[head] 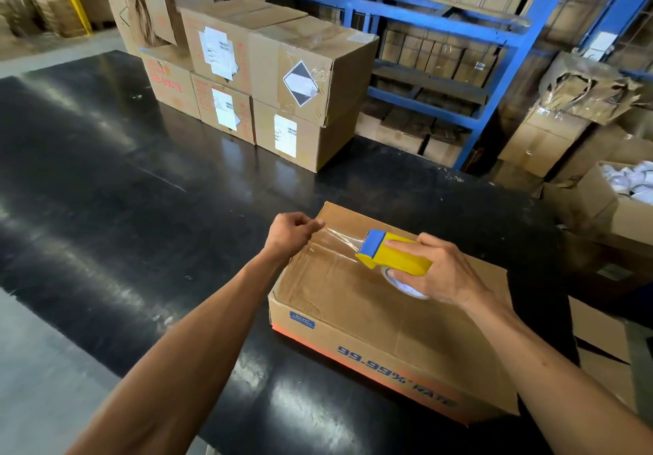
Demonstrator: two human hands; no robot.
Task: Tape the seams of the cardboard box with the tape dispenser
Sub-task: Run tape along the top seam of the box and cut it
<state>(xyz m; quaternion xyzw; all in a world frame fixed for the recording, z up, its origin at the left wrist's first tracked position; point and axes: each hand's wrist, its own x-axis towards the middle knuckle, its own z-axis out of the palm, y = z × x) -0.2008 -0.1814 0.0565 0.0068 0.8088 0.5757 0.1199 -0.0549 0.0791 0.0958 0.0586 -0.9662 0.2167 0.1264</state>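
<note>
Clear tape stretched over the flat cardboard box point(381, 313) on my black table point(123, 189).

My right hand point(441, 271) grips the yellow-and-blue tape dispenser point(392, 253) above the box top; my left hand point(289, 232) pinches the free end of the tape strip point(339, 239) at the box's far-left edge. Stacked labelled cartons point(275, 76) sit well beyond.

One view only, head cam, wide-angle w/ bent edges. Looks fwd and down from above the black table point(106, 179); both forearms enter from the bottom edge. Box point(371, 313) sits close, lower centre-right. Stacked boxes point(268, 76) mid-distance at the table's far side, blue racks point(494, 30) behind. No 2nd view, so no overlap.
</note>
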